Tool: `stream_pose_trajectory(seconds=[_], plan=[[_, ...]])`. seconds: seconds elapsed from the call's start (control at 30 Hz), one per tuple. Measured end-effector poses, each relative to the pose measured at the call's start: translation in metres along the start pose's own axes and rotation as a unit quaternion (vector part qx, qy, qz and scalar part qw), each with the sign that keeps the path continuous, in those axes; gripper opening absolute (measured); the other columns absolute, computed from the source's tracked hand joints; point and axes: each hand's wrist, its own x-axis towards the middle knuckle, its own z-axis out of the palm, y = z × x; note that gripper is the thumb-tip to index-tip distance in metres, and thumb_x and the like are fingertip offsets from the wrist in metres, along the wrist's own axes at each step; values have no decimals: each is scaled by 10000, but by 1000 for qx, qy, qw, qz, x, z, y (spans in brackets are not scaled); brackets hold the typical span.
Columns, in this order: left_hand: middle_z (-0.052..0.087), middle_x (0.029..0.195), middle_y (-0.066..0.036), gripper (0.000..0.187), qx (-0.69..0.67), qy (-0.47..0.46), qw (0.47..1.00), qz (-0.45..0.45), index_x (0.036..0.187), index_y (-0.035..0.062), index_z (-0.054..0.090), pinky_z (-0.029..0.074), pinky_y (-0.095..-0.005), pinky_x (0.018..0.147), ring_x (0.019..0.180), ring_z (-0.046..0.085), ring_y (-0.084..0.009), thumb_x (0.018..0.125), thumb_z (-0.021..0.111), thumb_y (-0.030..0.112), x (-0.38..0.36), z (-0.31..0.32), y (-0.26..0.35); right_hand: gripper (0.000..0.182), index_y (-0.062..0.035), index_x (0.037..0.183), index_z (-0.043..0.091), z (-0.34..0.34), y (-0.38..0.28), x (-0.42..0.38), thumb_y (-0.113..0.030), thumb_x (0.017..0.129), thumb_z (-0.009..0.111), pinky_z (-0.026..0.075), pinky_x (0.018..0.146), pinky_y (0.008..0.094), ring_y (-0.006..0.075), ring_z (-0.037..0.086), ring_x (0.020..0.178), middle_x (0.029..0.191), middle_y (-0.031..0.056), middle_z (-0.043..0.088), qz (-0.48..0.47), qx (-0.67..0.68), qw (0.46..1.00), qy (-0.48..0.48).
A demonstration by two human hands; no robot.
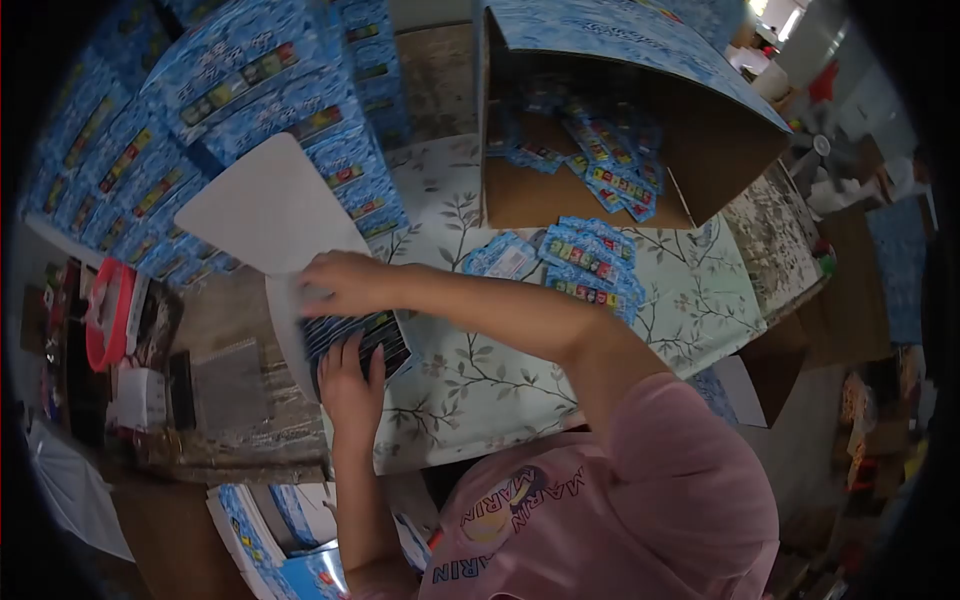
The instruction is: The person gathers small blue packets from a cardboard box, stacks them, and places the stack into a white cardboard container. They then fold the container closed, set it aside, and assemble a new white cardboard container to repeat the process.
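Note:
An open cardboard box (277,318) with a white inside stands at the table's left edge, its large lid flap (270,205) raised toward the back. Dark, thin packets (390,335) stand packed in rows inside it. My left hand (350,380) rests over the front of the rows, thumb and fingers apart on the packets. Over the back of the box reaches my right hand (345,284), its fingertips blurred near the left wall, below the flap. What those fingers touch is hidden.
Blue printed packets (590,262) lie in a pile on the flowered tablecloth (480,370). Behind them a big carton (735,165) lies on its side with more packets inside. Blue display boxes (240,80) are stacked high at back left. A red plastic band (100,315) sits at far left.

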Motion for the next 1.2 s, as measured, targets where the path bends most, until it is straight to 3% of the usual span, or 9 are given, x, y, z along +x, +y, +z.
stream_pose_trajectory(seconds=[0.17,0.27,0.43,0.63,0.73,0.77,0.93,1.03,1.2], plan=[[588,1085,-157,287,-164,126,975,79,1060,5,608,473,-395,828,960,577,-332,786,666,69,-7,-12,42,229,-42,1040,624,-102,17,-148,-172,852,641,501,655,318,246,619,914,989,122,634,150,-27,966,207],[572,1146,-163,335,-256,-25,956,139,1078,15,605,483,-385,841,1021,575,-333,762,690,86,0,8,89,359,-44,1100,597,-137,52,-244,-255,818,662,452,847,410,321,559,1028,1080,150,597,280,-151,928,194],[492,1280,-177,565,-130,-9,974,187,1230,17,496,414,-420,960,1178,471,-349,744,718,203,48,118,121,779,-69,1328,412,-141,60,-327,-440,713,715,337,987,500,367,481,1136,1218,174,518,383,-303,862,133],[565,1151,-185,553,-37,-83,971,221,1229,16,498,454,-393,903,1065,545,-327,743,701,183,79,159,111,709,-40,1297,446,-164,38,-321,-300,717,760,448,885,415,330,564,1023,1157,212,550,397,-237,873,152],[626,1015,-128,418,-17,-143,983,117,1189,2,516,492,-342,825,922,616,-263,809,648,116,77,135,115,526,-20,1236,505,-177,53,-331,-172,779,715,483,792,336,228,605,895,1023,148,616,430,-80,862,256],[634,977,-96,343,-262,-105,959,14,1160,-1,525,499,-324,791,875,625,-232,842,615,89,72,124,117,422,-8,1195,541,-181,58,-337,-105,810,683,489,745,290,168,608,835,946,109,642,453,74,835,303],[625,974,-33,230,-744,-9,627,-229,1090,34,547,461,-298,802,914,593,-144,869,609,48,32,91,124,277,26,1098,597,-180,20,-341,-47,834,644,472,670,259,101,570,742,837,55,644,434,206,783,395],[612,1010,-38,233,-753,2,600,-270,1068,50,540,447,-288,819,925,580,-135,853,630,41,1,96,111,424,-11,1080,622,-163,3,-349,-214,730,747,484,700,315,217,631,783,885,145,644,539,-83,819,180],[614,945,-23,219,-707,-4,653,-271,1023,44,538,452,-250,768,835,568,-111,835,650,34,-33,72,86,355,-49,936,652,-153,11,-354,-263,675,761,491,766,379,282,610,880,909,121,614,544,-182,802,164]])
